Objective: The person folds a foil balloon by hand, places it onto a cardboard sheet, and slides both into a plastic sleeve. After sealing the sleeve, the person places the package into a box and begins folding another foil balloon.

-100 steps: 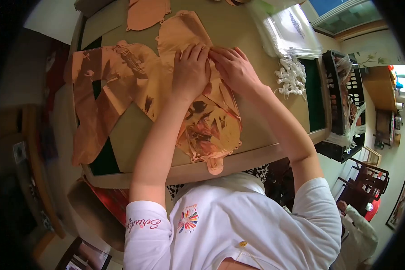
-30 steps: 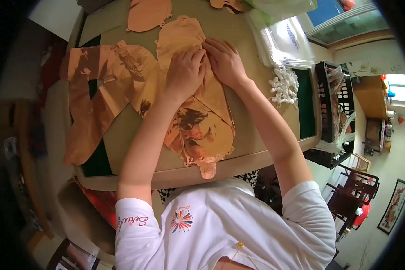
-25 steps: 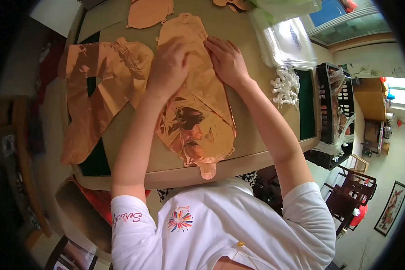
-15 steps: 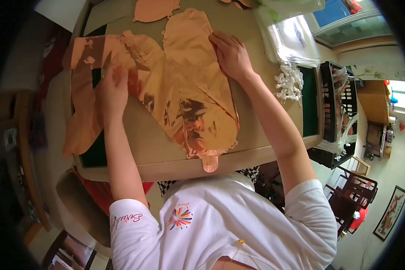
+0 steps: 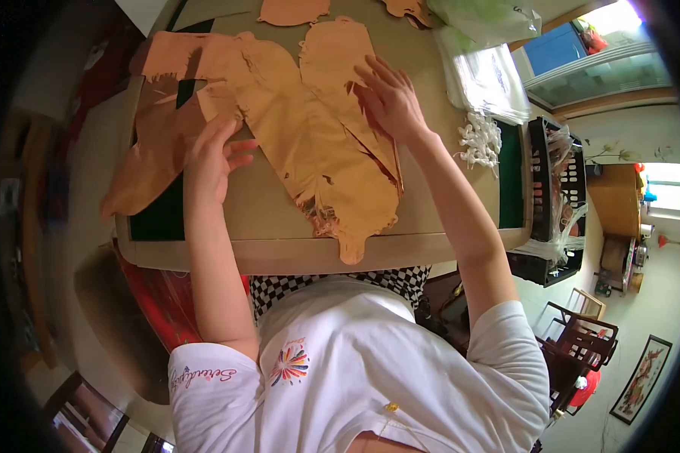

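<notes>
A flat, uninflated copper-coloured foil balloon (image 5: pixel 321 136) lies spread over the table, its tab reaching the near edge. Creases run down its right part. On the left, a duller stretch of foil (image 5: pixel 155 143) extends toward the table's left side. My left hand (image 5: pixel 211 160) is raised beside the balloon's left part, fingers apart, its fingertips overlapping the foil edge in this view. Against the balloon's right edge lies my right hand (image 5: pixel 393 102), fingers spread, with a fold of foil under the palm side.
More copper foil pieces (image 5: pixel 295 10) lie at the far edge. Clear plastic bags (image 5: pixel 491 83) and a bunch of white ties (image 5: pixel 480 142) are on the right of the table (image 5: pixel 438 204). A black crate (image 5: pixel 557 189) with plastic-wrapped items stands beyond the right edge.
My left hand has come off the foil, turning with its fingers opening. My right hand's fingers have spread at the right edge. The foil's lower end looks flatter; the view has shifted slightly.
</notes>
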{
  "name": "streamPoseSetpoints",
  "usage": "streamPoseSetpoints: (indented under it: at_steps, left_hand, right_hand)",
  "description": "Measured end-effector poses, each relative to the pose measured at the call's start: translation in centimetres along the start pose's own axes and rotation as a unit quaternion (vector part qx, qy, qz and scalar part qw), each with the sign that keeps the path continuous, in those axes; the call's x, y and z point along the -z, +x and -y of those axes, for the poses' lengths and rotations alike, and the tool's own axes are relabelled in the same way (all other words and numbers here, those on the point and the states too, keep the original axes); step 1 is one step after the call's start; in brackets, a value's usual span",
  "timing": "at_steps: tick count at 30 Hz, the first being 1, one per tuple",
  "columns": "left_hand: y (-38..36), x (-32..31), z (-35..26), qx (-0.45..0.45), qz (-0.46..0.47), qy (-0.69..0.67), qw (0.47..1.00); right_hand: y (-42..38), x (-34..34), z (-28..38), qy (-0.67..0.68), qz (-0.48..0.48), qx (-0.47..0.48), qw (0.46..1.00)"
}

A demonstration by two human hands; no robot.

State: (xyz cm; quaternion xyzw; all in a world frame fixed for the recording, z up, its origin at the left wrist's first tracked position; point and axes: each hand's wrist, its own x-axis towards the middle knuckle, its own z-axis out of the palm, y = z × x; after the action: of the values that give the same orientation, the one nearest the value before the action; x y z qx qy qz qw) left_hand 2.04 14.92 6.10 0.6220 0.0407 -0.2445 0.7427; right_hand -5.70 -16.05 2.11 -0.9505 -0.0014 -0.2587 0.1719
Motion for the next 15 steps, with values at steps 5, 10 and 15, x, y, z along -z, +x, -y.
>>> streamPoseSetpoints:
  at_steps: [5,10,15]
  left_hand:
    - [2.3,0.1,0.1,0.037,0.004,-0.036,0.999]
    - [4.2,-2.1,0.3,-0.022,-0.072,0.160,0.984]
    - [4.8,-7.2,0.4,-0.310,-0.075,0.324,0.891]
  right_hand:
    - [-0.8,-1.4,-0.6,-0.036,0.040,0.003,0.999]
    - [-0.8,-1.2,-0.1,-0.045,0.041,-0.009,0.998]
    - [-0.8,-1.4,-0.5,-0.044,0.032,0.009,0.998]
